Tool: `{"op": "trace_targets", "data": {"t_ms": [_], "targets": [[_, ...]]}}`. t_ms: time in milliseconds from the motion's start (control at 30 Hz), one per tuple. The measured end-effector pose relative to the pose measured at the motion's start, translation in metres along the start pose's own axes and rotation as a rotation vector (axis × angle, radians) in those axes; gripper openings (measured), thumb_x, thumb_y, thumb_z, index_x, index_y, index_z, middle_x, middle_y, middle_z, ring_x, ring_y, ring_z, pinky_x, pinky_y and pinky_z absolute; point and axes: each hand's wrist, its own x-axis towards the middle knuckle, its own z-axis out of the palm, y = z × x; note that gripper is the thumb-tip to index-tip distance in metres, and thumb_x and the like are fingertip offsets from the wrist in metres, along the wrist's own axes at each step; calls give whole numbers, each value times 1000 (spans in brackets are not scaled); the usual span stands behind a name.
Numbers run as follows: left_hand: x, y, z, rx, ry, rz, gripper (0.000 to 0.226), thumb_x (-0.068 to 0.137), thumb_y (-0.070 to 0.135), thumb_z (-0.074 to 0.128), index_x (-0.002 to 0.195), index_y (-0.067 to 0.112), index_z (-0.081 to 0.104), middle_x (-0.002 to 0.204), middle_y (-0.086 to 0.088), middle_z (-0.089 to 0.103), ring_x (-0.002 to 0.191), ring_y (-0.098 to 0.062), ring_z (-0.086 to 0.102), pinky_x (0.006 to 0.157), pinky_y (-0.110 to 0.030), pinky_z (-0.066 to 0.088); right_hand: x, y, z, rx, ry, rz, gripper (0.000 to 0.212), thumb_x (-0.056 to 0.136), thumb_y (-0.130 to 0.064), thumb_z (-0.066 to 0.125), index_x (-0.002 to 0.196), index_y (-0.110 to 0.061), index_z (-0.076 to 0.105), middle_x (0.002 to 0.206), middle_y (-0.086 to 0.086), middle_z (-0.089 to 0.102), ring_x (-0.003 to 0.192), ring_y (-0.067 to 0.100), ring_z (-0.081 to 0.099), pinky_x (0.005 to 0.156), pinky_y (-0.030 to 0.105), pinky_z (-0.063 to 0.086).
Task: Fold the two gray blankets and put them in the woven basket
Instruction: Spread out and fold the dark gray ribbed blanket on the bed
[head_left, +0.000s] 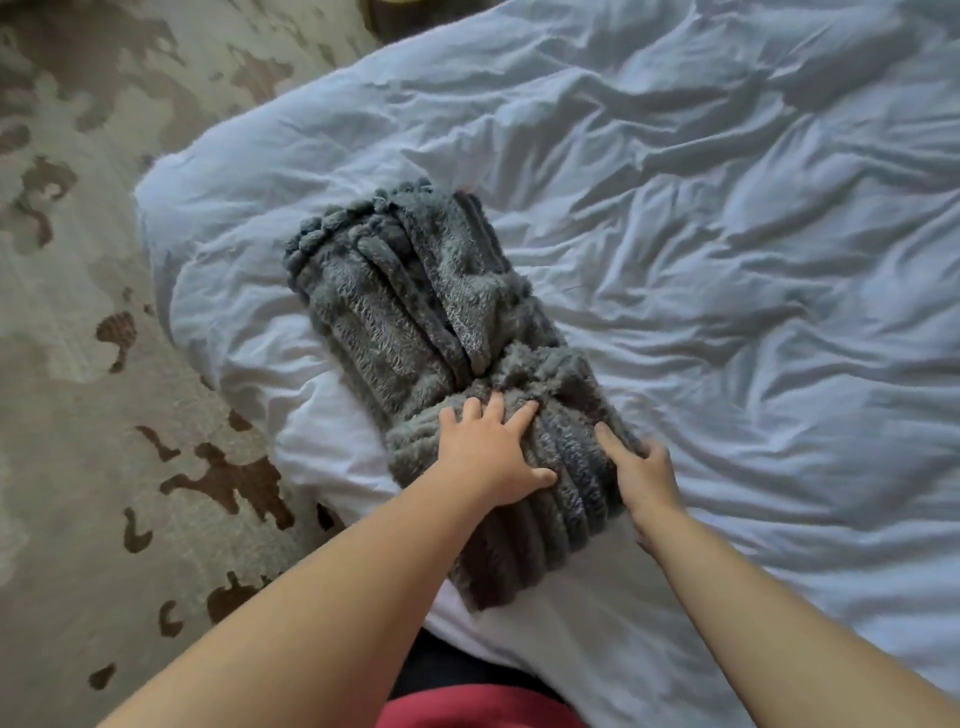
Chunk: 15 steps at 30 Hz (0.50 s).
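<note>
Head view: at six o'clock, nearest us, we see a strip of red cloth (467, 709). Above it our left hand (485, 452) lies flat on the near end of the gray blanket (395, 291), fingers straight and spread, palm pressing the pile down; it grips nothing. Just at its three o'clock, our right hand (641, 467) takes the blanket's right edge: the forefinger lies along the top, the other fingers curl round the edge, and the thumb is hidden.

The blanket is a ribbed, fuzzy bundle lying on the bed (727, 260), near the bed's corner, running from about six o'clock toward eleven. Its near part is folded across and sits on top of the far part, where the ribs run lengthwise and a row of pompoms (311, 234) lines the far end. We cannot tell whether this is one blanket or two.

The bed is white and creased, filling the view from one to five o'clock. From seven to eleven o'clock lies the rug (78, 364), beige with brown blotches. At twelve o'clock a dark thing (400, 21) is cut by the frame; we cannot tell what it is.
</note>
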Motion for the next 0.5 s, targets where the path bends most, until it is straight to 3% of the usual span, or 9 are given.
{"op": "trace_targets", "data": {"t_ms": [100, 200, 267, 333, 433, 500], "targets": [[-2, -1, -4, 10, -21, 5, 95, 74, 83, 40, 150, 41, -1, 161, -3, 8, 144, -32, 12, 111, -53, 13, -20, 35, 0, 281, -129, 286, 88, 74, -58, 71, 140, -10, 38, 137, 10, 50, 120, 32, 51, 99, 47, 45], [-5, 3, -11, 42, -4, 50, 98, 72, 81, 46, 150, 40, 3, 158, -4, 17, 143, -32, 17, 110, -54, 15, -38, 45, 7, 496, -358, 406, 54, 79, -55, 65, 113, -14, 64, 98, 10, 72, 97, 30, 62, 88, 43, 50], [-7, 5, -16, 77, 41, 123, 98, 72, 79, 50, 150, 38, 7, 154, -4, 26, 140, -32, 21, 109, -54, 16, -45, 48, 12, 497, -362, 390, 38, 81, -53, 63, 96, -18, 68, 73, 3, 75, 84, 24, 62, 73, 35, 50], [-10, 8, -19, 113, 99, 232, 95, 74, 75, 51, 150, 36, 11, 150, -4, 33, 140, -30, 21, 110, -56, 8, -49, 51, 15, 521, -337, 373, 36, 84, -53, 59, 90, -19, 68, 63, -1, 73, 80, 21, 60, 66, 32, 46], [-8, 12, -22, 168, 165, 390, 86, 79, 69, 49, 150, 36, 12, 152, -4, 32, 146, -30, 6, 108, -62, -16, -52, 54, 16, 588, -278, 378, 39, 87, -57, 53, 94, -21, 67, 70, 1, 74, 83, 22, 60, 67, 32, 47], [1, 9, -26, 194, 158, 407, 81, 82, 66, 44, 150, 39, 9, 157, -6, 24, 147, -31, -10, 105, -65, -19, -53, 54, 20, 625, -251, 380, 43, 84, -60, 55, 97, -21, 68, 85, 3, 72, 88, 22, 61, 69, 32, 48]]}}
